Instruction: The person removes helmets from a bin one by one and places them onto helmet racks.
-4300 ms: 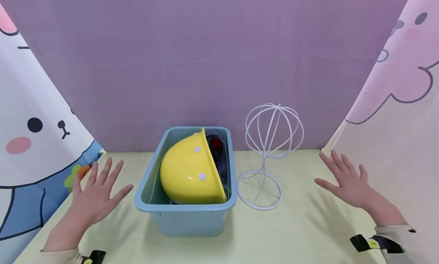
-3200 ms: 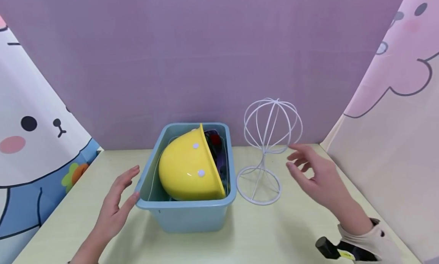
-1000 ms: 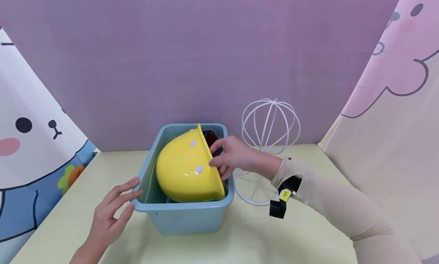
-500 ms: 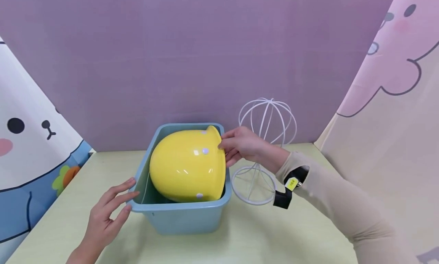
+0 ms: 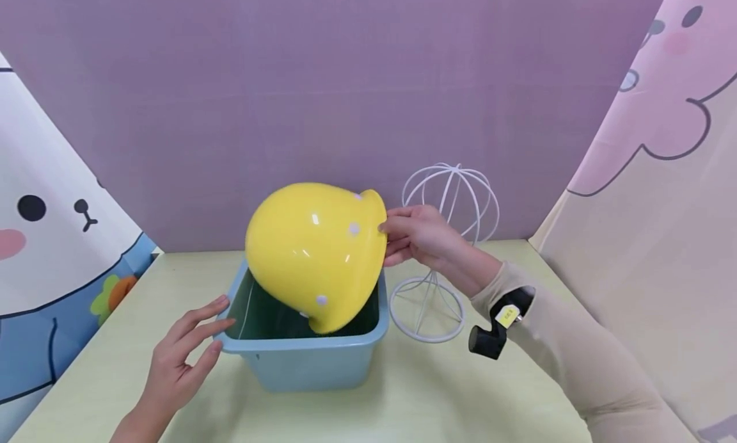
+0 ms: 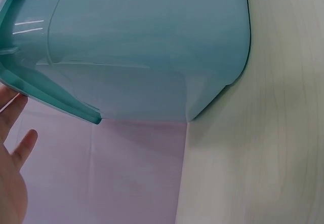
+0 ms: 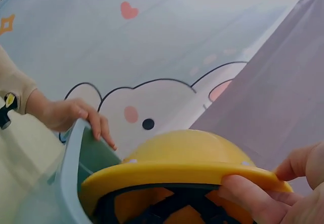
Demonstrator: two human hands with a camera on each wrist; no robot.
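A yellow hard hat with pale dots hangs tilted on its side, partly above the blue bin. In the head view my right hand pinches its brim. Dark straps show inside the hat in the right wrist view, with my right thumb and fingers on either side of the brim. My left hand rests on the bin's left rim. Its fingers lie fairly straight over the edge, and its thumb stands apart from the bin in the left wrist view. The hat hides much of the bin's inside.
A white wire stand with a round cage top stands just right of the bin, partly behind my right hand. Pale table lies below. A purple cloth closes off the back, with patterned cloths at the sides.
My right hand reached into the bin, took hold of the hard hat's brim, and has raised and turned the hat. The left hand came to the bin's left rim and stayed there.
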